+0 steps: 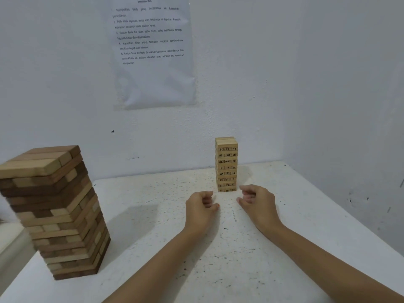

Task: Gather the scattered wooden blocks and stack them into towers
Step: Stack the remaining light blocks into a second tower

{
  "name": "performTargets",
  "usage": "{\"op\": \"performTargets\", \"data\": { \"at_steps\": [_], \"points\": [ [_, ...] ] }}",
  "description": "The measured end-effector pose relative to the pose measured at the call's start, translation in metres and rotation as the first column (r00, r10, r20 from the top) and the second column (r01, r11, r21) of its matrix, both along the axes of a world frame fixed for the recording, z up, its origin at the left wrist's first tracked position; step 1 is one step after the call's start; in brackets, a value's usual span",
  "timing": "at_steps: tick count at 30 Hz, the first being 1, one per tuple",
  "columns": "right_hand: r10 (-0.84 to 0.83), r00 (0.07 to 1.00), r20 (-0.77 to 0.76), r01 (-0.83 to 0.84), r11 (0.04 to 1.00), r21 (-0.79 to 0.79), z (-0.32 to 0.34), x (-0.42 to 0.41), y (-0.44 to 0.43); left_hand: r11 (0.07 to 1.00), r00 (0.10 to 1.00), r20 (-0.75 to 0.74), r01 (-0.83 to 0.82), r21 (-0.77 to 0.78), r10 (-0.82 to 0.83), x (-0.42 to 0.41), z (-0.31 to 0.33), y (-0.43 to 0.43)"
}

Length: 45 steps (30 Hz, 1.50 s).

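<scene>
Near at 8 o'clock, the big tower (pixel 63 215) of brown and pale blocks stands on the white speckled worktop (pixel 153 237), its layers a little uneven. Two bare forearms reach in from 5 and 6 o'clock. The left hand (pixel 200 207) and right hand (pixel 258 203) sit side by side with a gap between them, each grip loosely curled and holding nothing. At 12 o'clock from the hands, just beyond that gap, the small tower (pixel 226 165) of numbered blocks stands upright. Further back at 11 o'clock, a printed sheet (pixel 153 53) hangs on the wall (pixel 306 84).
</scene>
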State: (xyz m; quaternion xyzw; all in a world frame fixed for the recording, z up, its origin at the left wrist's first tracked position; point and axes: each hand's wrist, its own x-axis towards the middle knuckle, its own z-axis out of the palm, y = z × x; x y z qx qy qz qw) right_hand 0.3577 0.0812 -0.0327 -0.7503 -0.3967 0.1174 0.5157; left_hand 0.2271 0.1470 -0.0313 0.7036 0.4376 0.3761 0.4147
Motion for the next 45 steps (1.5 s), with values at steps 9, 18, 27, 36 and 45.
{"op": "performTargets", "data": {
  "at_steps": [9,18,27,36,45],
  "points": [
    [0.183,0.983,-0.005,-0.183,0.982,-0.056,0.016,-0.095,-0.042,0.989,0.990,-0.013,0.138,-0.059,-0.139,-0.096,0.010,-0.064],
    [0.363,0.930,-0.059,-0.367,0.928,-0.064,0.011,-0.204,-0.041,0.998,0.999,-0.032,0.017,-0.068,-0.019,-0.221,0.002,-0.086],
    [0.357,0.924,-0.139,-0.364,0.931,-0.027,0.006,-0.271,-0.006,0.957,0.955,0.111,-0.260,-0.126,0.274,-0.303,-0.004,-0.043],
    [0.427,0.903,-0.055,-0.426,0.904,0.020,0.009,-0.279,0.010,0.987,0.985,0.079,-0.151,-0.055,0.155,-0.302,-0.003,-0.004],
    [0.398,0.917,-0.035,-0.395,0.916,0.067,0.001,-0.278,0.015,0.992,0.987,0.109,-0.120,-0.022,0.122,-0.304,-0.004,0.007]
  ]
}}
